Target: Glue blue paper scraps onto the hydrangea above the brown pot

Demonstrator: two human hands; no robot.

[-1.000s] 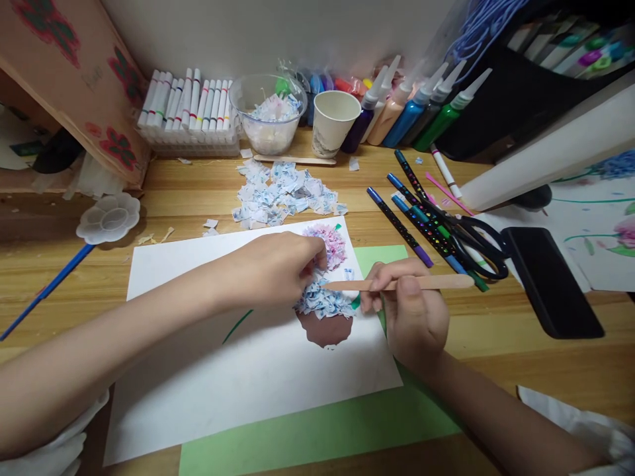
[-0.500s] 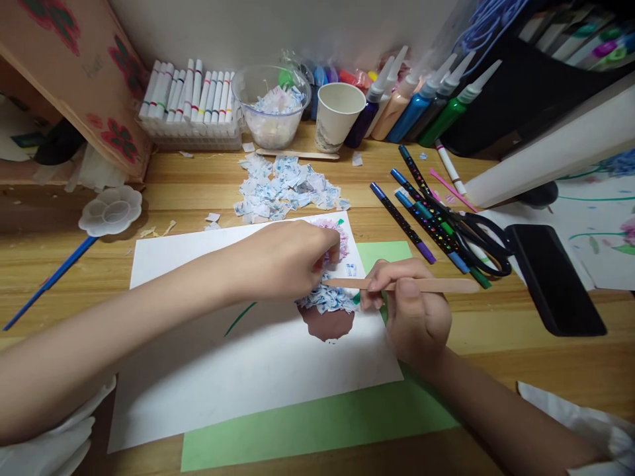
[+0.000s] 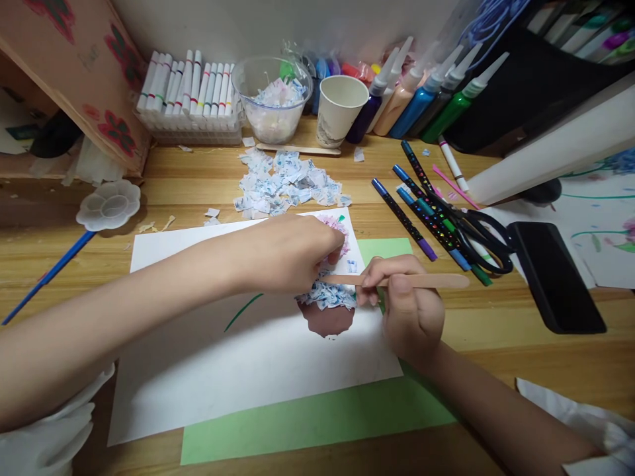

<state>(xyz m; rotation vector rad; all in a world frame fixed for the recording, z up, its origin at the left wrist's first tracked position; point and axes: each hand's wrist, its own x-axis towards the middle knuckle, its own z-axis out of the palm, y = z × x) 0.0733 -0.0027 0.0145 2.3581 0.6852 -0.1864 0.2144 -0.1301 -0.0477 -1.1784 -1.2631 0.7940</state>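
My right hand (image 3: 409, 301) is closed round a flat wooden craft stick (image 3: 436, 281), which lies level with its left end at the blue-and-white paper scraps (image 3: 333, 295) of a flower picture. Over that same spot my left hand (image 3: 297, 254) is closed with its fingers curled down; what its fingertips pinch, if anything, is hidden. Below the glued scraps shows a bare brown patch (image 3: 330, 320) on the white paper (image 3: 238, 370). Above, partly behind my left hand, is a pink flower (image 3: 340, 231). The white paper lies over a green sheet (image 3: 297, 430).
Loose torn paper scraps (image 3: 288, 182) lie behind the sheet, near a plastic bowl (image 3: 272, 122) and a paper cup (image 3: 337, 122). Markers (image 3: 183, 86) and paint bottles (image 3: 411, 106) line the back. To the right are pens (image 3: 404, 218), scissors (image 3: 483, 244) and a phone (image 3: 558, 277).
My right hand and the craft stick have shifted slightly left, the stick's tip going further under my left hand. My left hand stays over the scraps, moving only a little.
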